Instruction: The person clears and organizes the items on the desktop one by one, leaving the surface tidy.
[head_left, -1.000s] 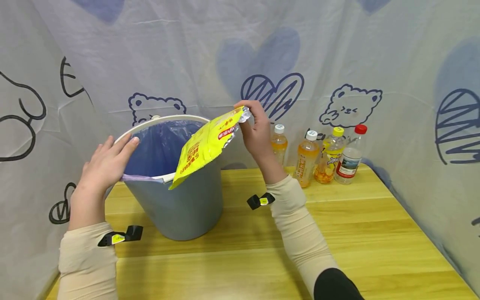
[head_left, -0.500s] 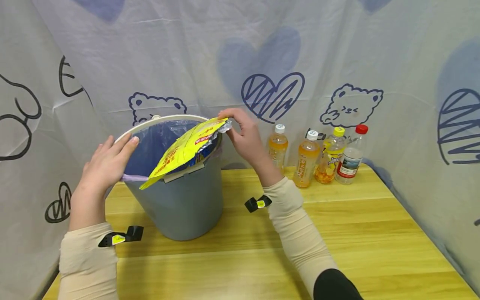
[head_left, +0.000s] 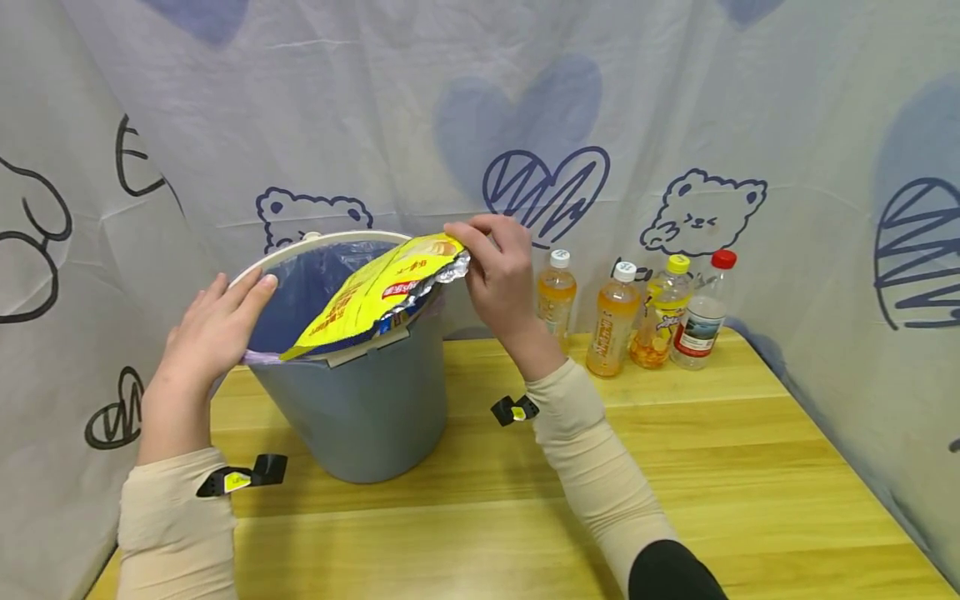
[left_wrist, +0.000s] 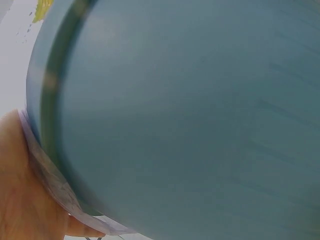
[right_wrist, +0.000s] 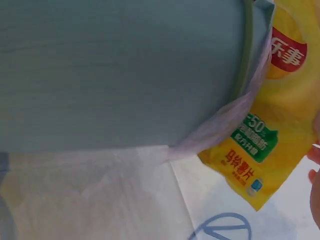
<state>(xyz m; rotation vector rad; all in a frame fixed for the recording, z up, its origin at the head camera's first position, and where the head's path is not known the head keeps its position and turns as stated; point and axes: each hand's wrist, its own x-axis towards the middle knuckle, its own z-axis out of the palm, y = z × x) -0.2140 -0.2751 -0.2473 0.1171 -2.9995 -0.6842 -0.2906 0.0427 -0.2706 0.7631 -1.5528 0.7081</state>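
A yellow potato chip bag [head_left: 382, 287] with a torn-looking silver edge lies tilted across the right front rim of a grey-blue trash bin [head_left: 367, 417]. My right hand [head_left: 501, 271] pinches the bag's upper right end. In the right wrist view, the chip bag [right_wrist: 285, 110] shows its printed face past the bin's rim, and part of the right hand [right_wrist: 315, 175] shows at the right edge. My left hand [head_left: 213, 329] rests on the bin's left rim, its fingers extended. In the left wrist view, the left hand [left_wrist: 25, 195] touches the rim beside the purple liner [left_wrist: 55, 185].
Several plastic bottles stand at the back right of the wooden table [head_left: 720, 467]: two orange drinks with white caps [head_left: 613, 321], one with a yellow cap [head_left: 662, 312] and one with a red cap [head_left: 701, 312]. A patterned cloth [head_left: 420, 100] hangs behind.
The chip bag has moved left and tipped flatter onto the bin's rim, with my right hand lower and further left than a second ago. My left hand has stayed put.
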